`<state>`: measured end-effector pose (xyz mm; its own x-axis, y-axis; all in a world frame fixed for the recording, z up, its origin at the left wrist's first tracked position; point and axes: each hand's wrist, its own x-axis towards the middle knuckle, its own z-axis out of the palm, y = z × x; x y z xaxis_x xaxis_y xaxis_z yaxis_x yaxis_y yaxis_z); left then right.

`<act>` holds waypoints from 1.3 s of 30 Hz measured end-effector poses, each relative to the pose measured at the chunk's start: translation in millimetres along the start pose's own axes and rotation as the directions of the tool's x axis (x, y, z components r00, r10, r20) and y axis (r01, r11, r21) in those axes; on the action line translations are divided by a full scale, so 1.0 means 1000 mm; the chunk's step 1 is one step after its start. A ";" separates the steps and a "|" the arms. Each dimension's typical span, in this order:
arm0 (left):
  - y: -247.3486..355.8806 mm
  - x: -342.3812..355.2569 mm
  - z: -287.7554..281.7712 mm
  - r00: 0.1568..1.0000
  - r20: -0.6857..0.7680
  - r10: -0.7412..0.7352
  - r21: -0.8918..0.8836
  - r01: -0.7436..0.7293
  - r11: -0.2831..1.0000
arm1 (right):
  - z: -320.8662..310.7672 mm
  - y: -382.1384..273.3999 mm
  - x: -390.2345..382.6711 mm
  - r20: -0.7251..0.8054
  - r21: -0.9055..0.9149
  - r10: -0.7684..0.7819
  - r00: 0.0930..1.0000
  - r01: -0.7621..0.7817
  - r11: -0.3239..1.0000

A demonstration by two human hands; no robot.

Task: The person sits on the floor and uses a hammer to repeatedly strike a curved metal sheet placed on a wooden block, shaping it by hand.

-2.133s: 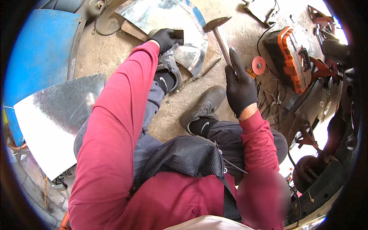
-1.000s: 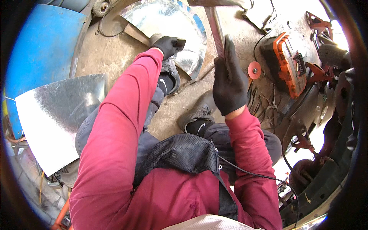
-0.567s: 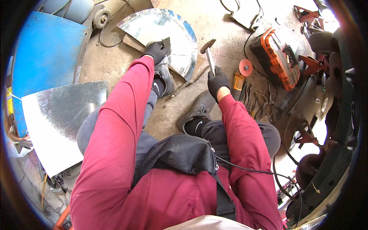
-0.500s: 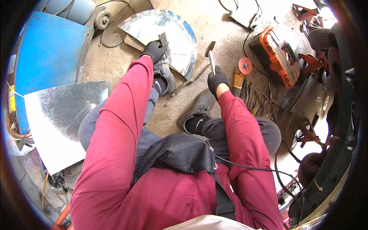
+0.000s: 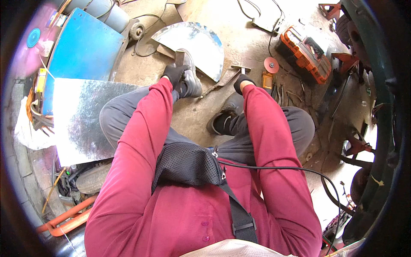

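My left hand (image 5: 174, 74), in a black glove, is closed on a flat grey metal piece (image 5: 180, 57) that stands up beside my shoe (image 5: 191, 76). Just beyond it lies a shiny rounded piece of sheet metal (image 5: 205, 48) with a crimped rim, its straight edge toward me. A strip of wood or metal (image 5: 165, 52) shows at that edge. To the right, my gloved right hand (image 5: 242, 81) grips a hammer (image 5: 241, 68); its head is up and the handle is mostly hidden by the hand.
An orange-and-black toolbox (image 5: 304, 55) stands at the far right, with an angle grinder (image 5: 269, 73) nearer me. On my left are a blue panel (image 5: 85, 45) and a large shiny metal sheet (image 5: 87, 115). Red stands (image 5: 344, 60) line the right side. A cable (image 5: 282, 168) crosses my right arm.
My right hand has drawn the hammer back toward me, and its head now lies lower and crosswise. The left hand keeps its hold on the metal piece. The whole view has shifted.
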<state>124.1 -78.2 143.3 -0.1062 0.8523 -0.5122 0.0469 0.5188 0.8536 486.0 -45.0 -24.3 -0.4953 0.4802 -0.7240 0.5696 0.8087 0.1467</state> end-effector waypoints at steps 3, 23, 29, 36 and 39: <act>0.035 -0.052 -0.013 0.975 -0.112 -0.191 0.158 0.207 0.965 | -0.049 -0.027 -0.010 -0.035 -0.039 -0.124 0.992 0.122 0.992; 0.186 -0.021 -0.136 0.997 0.083 0.001 0.587 -0.050 0.808 | -0.083 -0.046 0.086 0.392 0.881 0.551 0.737 -0.128 -0.455; 0.176 -0.006 -0.169 1.000 0.020 -0.005 0.517 -0.006 0.856 | -0.135 -0.072 0.023 0.176 0.843 0.273 0.946 -0.001 -0.538; 0.188 -0.003 -0.142 0.974 0.202 0.102 0.582 -0.203 0.788 | -0.150 -0.089 -0.077 0.160 0.760 0.665 0.730 0.339 -0.555; 0.197 -0.002 -0.124 0.960 0.261 0.105 0.631 -0.252 0.734 | -0.130 -0.076 -0.129 0.025 0.862 0.733 0.680 0.357 -0.360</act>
<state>10.0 13.4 324.2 0.1623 0.8895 -0.4271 0.6878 0.2084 0.6954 421.4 -123.9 145.7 0.0972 0.9109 -0.4010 0.1831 -0.4124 -0.8924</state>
